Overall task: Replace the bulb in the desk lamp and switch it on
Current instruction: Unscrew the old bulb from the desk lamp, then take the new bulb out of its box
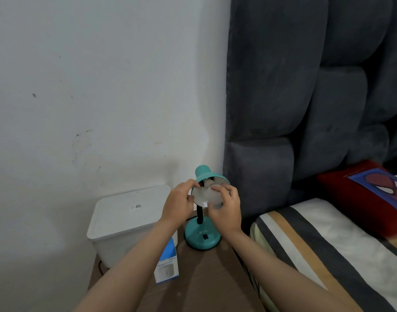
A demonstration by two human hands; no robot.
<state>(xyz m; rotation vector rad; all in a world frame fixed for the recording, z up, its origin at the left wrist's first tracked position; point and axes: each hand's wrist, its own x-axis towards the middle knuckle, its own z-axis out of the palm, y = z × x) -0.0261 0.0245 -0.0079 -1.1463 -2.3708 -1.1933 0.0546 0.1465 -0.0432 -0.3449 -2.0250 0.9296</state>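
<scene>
Lamp: teal metal desk lamp [203, 237] stands on the brown wooden bedside table [206, 280], shade tilted toward the camera.
Bulb: white round bulb [207, 197] sits at the shade mouth; whether its base is seated in the socket cannot be told.
Left hand [178, 204]: fingers curled onto the bulb's left edge.
Right hand [226, 209]: fingers wrapped on the bulb's right side.
Carton: blue-and-white bulb carton [167, 264] stands left of the lamp base, beside the white plastic lidded bin [130, 221].

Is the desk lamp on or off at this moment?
Off, as far as can be seen: the bulb held by both hands at the teal lamp gives no glow, and the shade's inside looks unlit.
</scene>
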